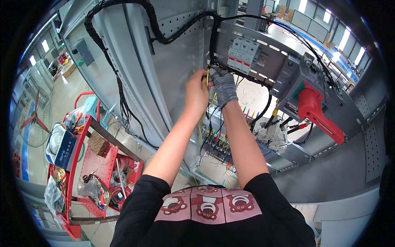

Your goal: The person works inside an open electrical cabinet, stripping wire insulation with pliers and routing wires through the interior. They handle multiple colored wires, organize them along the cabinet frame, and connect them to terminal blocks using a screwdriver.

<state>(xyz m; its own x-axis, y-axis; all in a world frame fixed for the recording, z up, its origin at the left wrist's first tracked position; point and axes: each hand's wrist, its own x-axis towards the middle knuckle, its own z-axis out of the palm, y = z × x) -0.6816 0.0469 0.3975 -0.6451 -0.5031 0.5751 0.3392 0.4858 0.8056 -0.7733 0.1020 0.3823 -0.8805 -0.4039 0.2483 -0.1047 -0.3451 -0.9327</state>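
Both arms reach up into a grey metal cabinet. My bare left hand (196, 94) is closed, its thumb and fingertips pinching a thin yellow wire (207, 77) that stands upright between the hands. Close beside it, my right hand (224, 87), in a grey knitted glove, has its fingers curled at the lower part of a black wrapped cable bundle (213, 40). What the gloved fingertips grip is hidden. To the right, a row of white fuse holders or breakers (242, 54) with red marks sits on the mounting plate. Beneath my hands, loose wires run down to terminal blocks (218, 142).
A switch with a large red handle (320, 111) juts out on the right. More black cable (119, 82) hangs along the left panel. On the left stands a red tool cart (96, 162) with a blue box (61, 146) and tools; a fan (36, 117) is behind it.
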